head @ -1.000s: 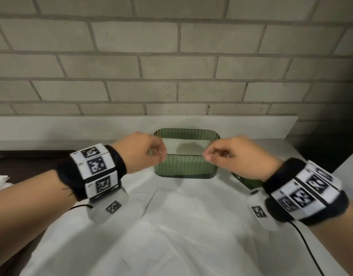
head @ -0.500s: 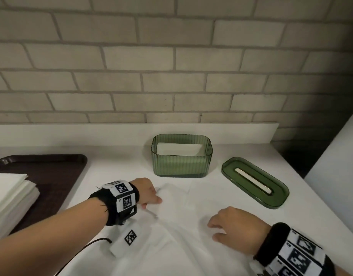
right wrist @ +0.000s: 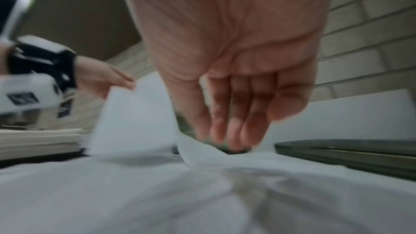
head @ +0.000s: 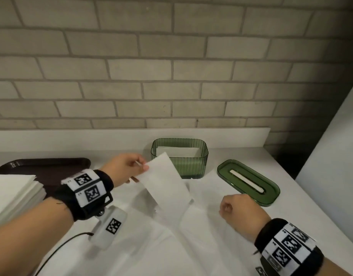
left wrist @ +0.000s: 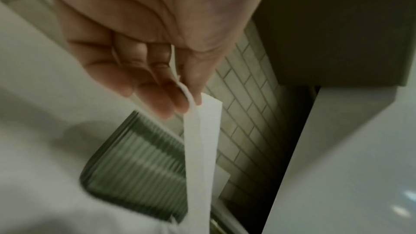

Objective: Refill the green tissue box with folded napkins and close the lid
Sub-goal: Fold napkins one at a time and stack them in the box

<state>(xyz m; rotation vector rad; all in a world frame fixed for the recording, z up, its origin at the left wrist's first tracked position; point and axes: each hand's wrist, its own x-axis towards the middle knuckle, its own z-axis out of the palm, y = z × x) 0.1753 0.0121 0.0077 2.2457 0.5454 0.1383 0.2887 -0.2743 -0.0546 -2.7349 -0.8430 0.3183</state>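
Observation:
The green tissue box [head: 179, 162] stands open at the back of the white counter, with white napkins inside. Its green lid [head: 249, 182] lies flat to the right of it. My left hand [head: 144, 168] pinches the far corner of a white napkin [head: 167, 186] and holds it raised in front of the box; the left wrist view shows the napkin [left wrist: 200, 149] hanging from thumb and fingers [left wrist: 180, 102] over the box [left wrist: 139, 163]. My right hand [head: 223, 210] is low over the spread napkin, its fingers [right wrist: 225, 131] pointing down onto the sheet and holding nothing that I can see.
A dark brown tray [head: 52, 166] at the left carries a stack of white napkins [head: 12, 196]. A brick wall runs behind the counter's white back ledge [head: 92, 138]. A white panel [head: 331, 156] stands at the right, past the counter's edge.
Both hands came down from the box to the napkin on the counter. The left hand has since pinched a corner and lifted it toward the box; the right hand stayed low.

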